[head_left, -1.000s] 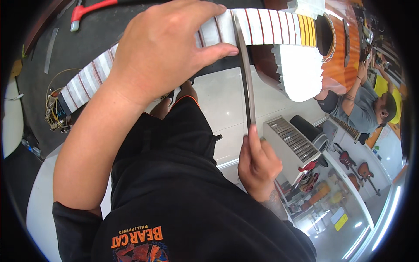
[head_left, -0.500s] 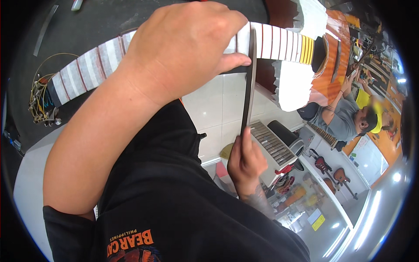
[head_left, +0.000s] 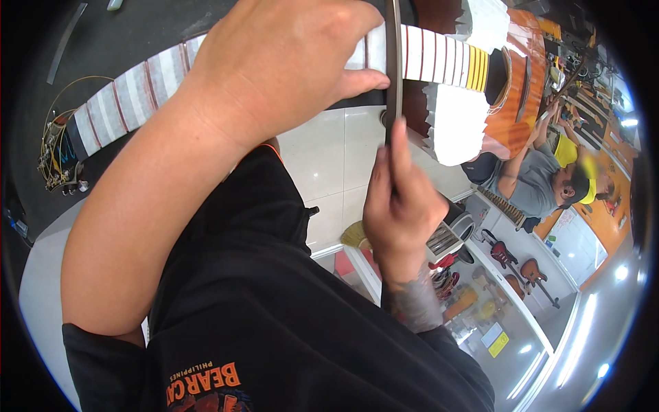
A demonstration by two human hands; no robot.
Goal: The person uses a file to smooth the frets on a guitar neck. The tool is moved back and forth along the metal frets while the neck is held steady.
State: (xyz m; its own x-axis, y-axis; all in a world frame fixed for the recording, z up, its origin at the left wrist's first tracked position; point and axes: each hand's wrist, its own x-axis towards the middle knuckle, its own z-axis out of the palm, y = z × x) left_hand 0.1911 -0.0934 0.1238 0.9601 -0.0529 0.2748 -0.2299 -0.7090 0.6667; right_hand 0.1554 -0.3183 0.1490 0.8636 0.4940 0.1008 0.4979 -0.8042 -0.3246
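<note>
An acoustic guitar lies across the upper view, its neck (head_left: 135,94) covered in white tape strips with bare reddish-brown frets between them and yellow strips near the soundhole. My left hand (head_left: 288,65) is closed over the neck, thumb on the near side; most of its fingers are hidden. In my right hand (head_left: 405,202) I grip the near end of a long, narrow dark file (head_left: 393,75), index finger stretched along it. The file lies across the neck along the frets, next to my left thumb and index finger, and runs out of the top edge.
White paper (head_left: 461,123) covers part of the orange-brown guitar body (head_left: 525,82). Loose strings and tuners (head_left: 62,168) are at the far left, above a dark work surface (head_left: 154,31). Another person (head_left: 532,182) works at the right. Beyond my right hand stands a glass case (head_left: 480,302).
My right hand has pushed the file forward across the neck, away from my body. The left hand stays at the same place on the neck, while the whole view has shifted slightly.
</note>
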